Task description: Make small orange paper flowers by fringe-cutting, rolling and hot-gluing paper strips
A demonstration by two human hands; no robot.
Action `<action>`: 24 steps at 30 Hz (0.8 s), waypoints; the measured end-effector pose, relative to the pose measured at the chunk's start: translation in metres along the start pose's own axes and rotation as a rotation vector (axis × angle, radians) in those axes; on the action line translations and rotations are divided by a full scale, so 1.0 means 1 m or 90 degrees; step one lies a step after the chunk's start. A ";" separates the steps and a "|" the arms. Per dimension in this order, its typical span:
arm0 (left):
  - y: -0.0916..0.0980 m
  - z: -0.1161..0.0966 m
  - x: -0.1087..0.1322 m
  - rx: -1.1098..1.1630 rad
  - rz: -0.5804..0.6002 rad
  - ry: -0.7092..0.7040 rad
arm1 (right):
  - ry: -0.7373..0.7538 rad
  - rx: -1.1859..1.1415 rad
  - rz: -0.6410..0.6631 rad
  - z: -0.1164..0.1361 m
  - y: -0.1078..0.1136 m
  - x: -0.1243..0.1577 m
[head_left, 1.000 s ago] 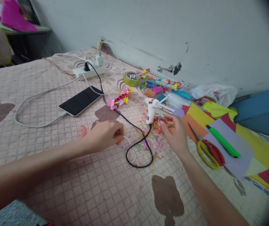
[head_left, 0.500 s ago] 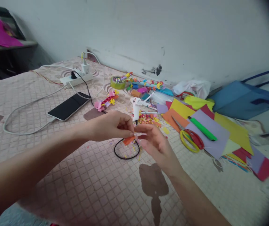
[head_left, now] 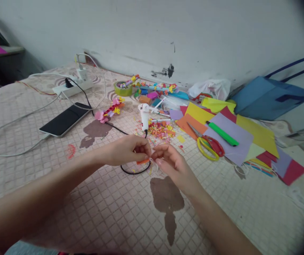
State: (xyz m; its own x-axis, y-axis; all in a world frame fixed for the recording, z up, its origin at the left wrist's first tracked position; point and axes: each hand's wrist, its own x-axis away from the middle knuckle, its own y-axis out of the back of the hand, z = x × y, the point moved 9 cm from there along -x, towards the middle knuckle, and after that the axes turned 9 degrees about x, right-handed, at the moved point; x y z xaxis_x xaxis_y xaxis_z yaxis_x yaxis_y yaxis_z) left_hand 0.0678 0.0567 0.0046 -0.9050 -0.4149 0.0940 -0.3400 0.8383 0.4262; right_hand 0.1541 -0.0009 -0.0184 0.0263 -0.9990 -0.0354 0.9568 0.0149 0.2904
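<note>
My left hand is closed in a pinch on a small orange paper piece above the quilted bedspread. My right hand meets it from the right, its fingertips pinched against the same piece. Just beyond the hands stands a white glue gun with its black cord looped under them. Small colourful paper scraps lie beside the gun.
A phone on a white cable lies at the left, a power strip behind it. Yellow-and-red scissors, a green marker and coloured paper sheets lie at the right. A tape roll, paper flowers and a blue bag sit near the wall.
My right hand left the scrap pile by the glue gun and came to my left hand; both now pinch the orange piece. The camera view shifted right.
</note>
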 end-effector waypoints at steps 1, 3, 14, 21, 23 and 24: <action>-0.001 0.002 0.000 0.002 -0.002 0.005 | -0.017 -0.015 -0.002 -0.003 -0.002 -0.001; -0.004 0.004 -0.001 0.015 -0.004 0.016 | -0.041 -0.042 -0.012 -0.008 -0.006 -0.002; -0.008 0.014 -0.001 0.141 -0.004 0.013 | -0.092 -0.115 -0.066 -0.019 -0.009 -0.004; -0.014 0.029 -0.004 0.298 -0.014 0.036 | -0.074 -0.107 -0.059 -0.019 -0.008 -0.005; -0.016 0.030 -0.004 0.325 -0.005 0.044 | -0.047 -0.083 -0.051 -0.015 -0.007 -0.005; -0.016 0.030 -0.004 0.338 0.001 0.049 | -0.029 -0.065 -0.048 -0.013 -0.006 -0.004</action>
State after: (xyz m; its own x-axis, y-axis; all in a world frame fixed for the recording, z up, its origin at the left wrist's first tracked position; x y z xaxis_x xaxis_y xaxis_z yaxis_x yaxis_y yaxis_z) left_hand 0.0693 0.0558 -0.0298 -0.8912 -0.4215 0.1677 -0.4390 0.8944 -0.0852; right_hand 0.1522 0.0037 -0.0318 -0.0578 -0.9983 -0.0087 0.9802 -0.0584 0.1892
